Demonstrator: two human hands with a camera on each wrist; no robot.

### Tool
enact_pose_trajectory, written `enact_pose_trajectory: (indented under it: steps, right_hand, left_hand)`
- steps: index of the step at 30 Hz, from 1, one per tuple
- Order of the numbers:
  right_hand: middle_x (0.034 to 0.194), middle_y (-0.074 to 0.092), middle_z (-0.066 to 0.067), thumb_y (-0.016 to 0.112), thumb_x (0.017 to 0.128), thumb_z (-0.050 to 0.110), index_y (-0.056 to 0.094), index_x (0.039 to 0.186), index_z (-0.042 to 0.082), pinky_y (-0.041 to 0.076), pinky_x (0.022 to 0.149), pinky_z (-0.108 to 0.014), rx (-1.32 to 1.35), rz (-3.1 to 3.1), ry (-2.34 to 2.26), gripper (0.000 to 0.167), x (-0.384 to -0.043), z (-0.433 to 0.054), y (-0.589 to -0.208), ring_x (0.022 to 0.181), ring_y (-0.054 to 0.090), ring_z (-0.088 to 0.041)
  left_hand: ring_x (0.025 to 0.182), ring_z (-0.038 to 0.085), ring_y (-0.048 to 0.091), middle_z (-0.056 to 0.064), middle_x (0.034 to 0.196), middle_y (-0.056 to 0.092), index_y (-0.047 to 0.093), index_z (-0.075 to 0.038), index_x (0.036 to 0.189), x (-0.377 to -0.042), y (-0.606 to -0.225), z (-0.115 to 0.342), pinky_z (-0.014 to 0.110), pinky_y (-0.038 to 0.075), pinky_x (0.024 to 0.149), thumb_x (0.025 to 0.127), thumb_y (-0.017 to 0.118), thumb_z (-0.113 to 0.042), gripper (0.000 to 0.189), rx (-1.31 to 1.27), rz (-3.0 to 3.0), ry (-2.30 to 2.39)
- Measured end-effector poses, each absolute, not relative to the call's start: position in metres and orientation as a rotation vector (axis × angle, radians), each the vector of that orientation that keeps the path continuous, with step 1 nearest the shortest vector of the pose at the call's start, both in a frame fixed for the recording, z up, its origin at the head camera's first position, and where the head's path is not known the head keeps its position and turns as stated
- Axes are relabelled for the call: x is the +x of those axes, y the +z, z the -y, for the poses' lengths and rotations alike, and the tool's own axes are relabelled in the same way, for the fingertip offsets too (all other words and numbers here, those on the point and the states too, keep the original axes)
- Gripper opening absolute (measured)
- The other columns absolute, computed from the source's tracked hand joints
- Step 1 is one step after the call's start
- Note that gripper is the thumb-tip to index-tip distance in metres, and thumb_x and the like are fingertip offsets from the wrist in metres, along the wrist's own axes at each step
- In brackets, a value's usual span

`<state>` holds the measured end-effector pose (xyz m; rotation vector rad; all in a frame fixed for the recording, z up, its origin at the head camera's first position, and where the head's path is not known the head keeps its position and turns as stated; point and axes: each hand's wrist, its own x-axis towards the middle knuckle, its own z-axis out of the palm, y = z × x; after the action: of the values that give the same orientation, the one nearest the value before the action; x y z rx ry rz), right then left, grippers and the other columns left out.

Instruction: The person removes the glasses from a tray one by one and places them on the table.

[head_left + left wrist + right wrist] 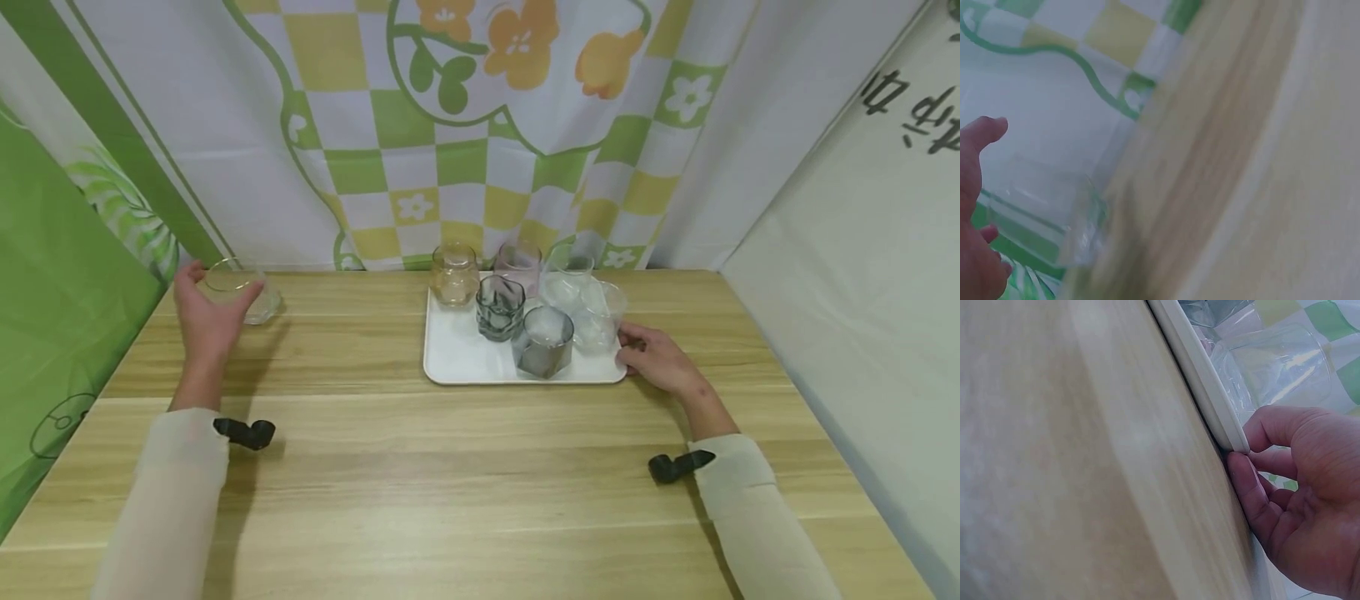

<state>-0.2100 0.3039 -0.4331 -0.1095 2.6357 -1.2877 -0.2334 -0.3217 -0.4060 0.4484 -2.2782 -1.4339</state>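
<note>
A clear glass (262,310) stands upright at the far left of the table. My left hand (206,321) is beside it, thumb and fingers spread. In the left wrist view, a gap shows between that hand (975,212) and the glass (1047,215). At the right, my right hand (660,358) pinches the near right corner of a white tray (468,354). The right wrist view shows its thumb and fingers on the tray rim (1210,394). On the tray stand an amber glass (454,283), a pink glass (519,265), a dark green glass (500,310), a grey glass (543,346) and clear glasses (597,321).
The wooden table (450,475) runs back to a checked curtain (465,158). A green cloth (67,250) hangs on the left, and a white sheet with black writing (862,208) on the right. Each sleeve carries a small black camera mount (247,433).
</note>
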Motion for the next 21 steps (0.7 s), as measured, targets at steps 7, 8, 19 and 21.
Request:
enact_pose_trajectory:
  steps: [7, 8, 19, 21]
  right_hand:
    - [0.131, 0.054, -0.025, 0.059, 0.093, 0.004, 0.039, 0.153, -0.009, 0.055, 0.075, -0.025, -0.107, -2.655, -1.256, 0.064, -0.211, -0.303, -0.432, 0.104, 0.053, -0.028]
    - [0.131, 0.054, -0.025, 0.059, 0.093, 0.004, 0.039, 0.153, -0.009, 0.055, 0.075, -0.024, -0.109, -2.66, -1.25, 0.064, -0.211, -0.303, -0.432, 0.103, 0.053, -0.028]
    - [0.131, 0.054, -0.025, 0.06, 0.093, 0.004, 0.038, 0.153, -0.009, 0.054, 0.074, -0.024, -0.103, -2.659, -1.263, 0.065, -0.209, -0.301, -0.431, 0.101, 0.053, -0.025]
    - [0.13, 0.054, -0.025, 0.06, 0.093, 0.003, 0.039, 0.152, -0.01, 0.055, 0.073, -0.024, -0.105, -2.654, -1.28, 0.065, -0.209, -0.3, -0.432, 0.1, 0.053, -0.024]
  left_hand:
    - [0.145, 0.022, 0.031, 0.012, 0.153, 0.039, 0.04, -0.004, 0.15, -0.229, -0.378, 0.297, 0.029, 0.02, 0.118, 0.092, 0.077, -0.04, 0.078, 0.295, 2.252, -1.368]
    - [0.144, 0.021, 0.033, 0.011, 0.151, 0.042, 0.042, -0.004, 0.149, -0.228, -0.375, 0.292, 0.029, 0.021, 0.118, 0.092, 0.077, -0.039, 0.075, 0.271, 2.243, -1.373]
    - [0.112, 0.013, 0.058, 0.006, 0.117, 0.063, 0.061, -0.001, 0.127, -0.232, -0.376, 0.249, 0.027, 0.048, 0.091, 0.093, 0.074, -0.011, 0.038, -0.078, 2.161, -1.422]
    - [0.111, 0.013, 0.058, 0.01, 0.118, 0.064, 0.06, 0.001, 0.129, -0.232, -0.379, 0.242, 0.027, 0.049, 0.089, 0.093, 0.074, -0.011, 0.04, -0.117, 2.187, -1.424]
